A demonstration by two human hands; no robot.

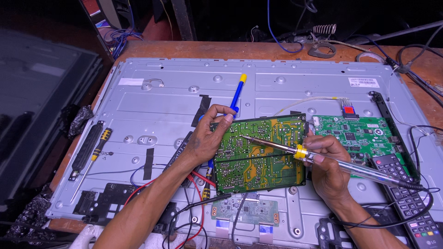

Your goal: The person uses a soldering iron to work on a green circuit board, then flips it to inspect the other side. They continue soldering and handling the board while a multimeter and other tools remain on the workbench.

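Two boards (pixel 260 154) (pixel 360 131); remote (pixel 408 203) just beside right hand (pixel 325 168); screwdriver (pixel 100 144) left.

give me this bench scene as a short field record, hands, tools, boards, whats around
left hand: grips the left edge of the green circuit board, thumb on its top corner
right hand: holds a soldering iron with a clear handle, tip on the board's solder side
surface: grey metal back panel of a flat screen, lying on a wooden bench
right of board: second green board, black remote control
above board: blue and yellow pen-shaped tool
left side: black and yellow screwdriver
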